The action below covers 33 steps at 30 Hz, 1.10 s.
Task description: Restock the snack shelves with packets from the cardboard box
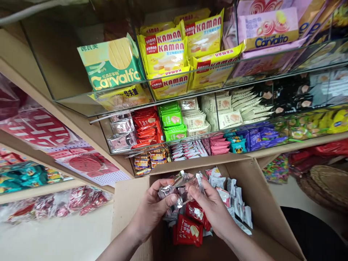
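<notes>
Gripping shiny silver packets (182, 189) over a cardboard box (268, 203), the left hand (155, 206) and the right hand (211, 203) come close together, fingers curled behind and thumbs pressed on the near side. Neither is spread wide; how many packets each has is hard to tell. The step in hand looks like gathering or sorting these packets, and the next move probably calls for a light, steady pinch so the slick wrappers don't slip.

Inside the box, red packets (189, 231) lie loose below the hands, with white packets (237, 203) heaped toward the right wall. Past its far edge, the low shelf row holds orange packets (150, 158), teal packets (238, 144) and purple packets (263, 137). In the row above, one compartment has silver-wrapped packs (122, 132) beside red-wrapped packs (146, 127); the next has green packets (173, 125) and cream packets (196, 121). The top row holds a green Carvalfo pack (111, 63), yellow KAMAN packs (165, 56) and pink Carvalfo packs (268, 27), left to right.
</notes>
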Available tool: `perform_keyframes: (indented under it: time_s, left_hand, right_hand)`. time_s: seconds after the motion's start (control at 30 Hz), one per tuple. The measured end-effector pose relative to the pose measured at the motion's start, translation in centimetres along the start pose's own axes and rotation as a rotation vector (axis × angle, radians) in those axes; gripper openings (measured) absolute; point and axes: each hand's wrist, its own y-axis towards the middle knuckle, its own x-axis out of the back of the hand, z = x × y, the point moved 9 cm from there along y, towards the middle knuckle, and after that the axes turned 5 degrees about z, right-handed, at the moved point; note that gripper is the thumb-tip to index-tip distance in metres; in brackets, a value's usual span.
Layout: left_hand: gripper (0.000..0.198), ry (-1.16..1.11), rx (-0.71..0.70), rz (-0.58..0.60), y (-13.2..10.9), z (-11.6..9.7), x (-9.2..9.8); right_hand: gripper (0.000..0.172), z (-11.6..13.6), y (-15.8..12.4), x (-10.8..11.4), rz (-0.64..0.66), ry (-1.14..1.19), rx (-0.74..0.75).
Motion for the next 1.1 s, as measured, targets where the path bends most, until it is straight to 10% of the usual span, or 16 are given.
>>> perform_keyframes:
  time_s: [0.43, 0.77, 1.1]
  left_hand:
    - [0.043, 0.058, -0.063, -0.304, -3.3, 1.2, 8.6]
    - [0.069, 1.074, -0.526, -0.491, -1.4, -10.7, 12.5]
    - [0.076, 1.145, -0.402, -0.448, 1.3, -11.3, 13.8]
  right_hand:
    - [0.033, -0.8, 1.9, 1.8, -0.091, -0.147, -0.123]
    - [0.019, 9.4, 12.4, -15.0, 0.153, -1.062, 0.691]
    - [0.028, 7.6, 19.8, -21.2, 0.049, -1.402, 0.768]
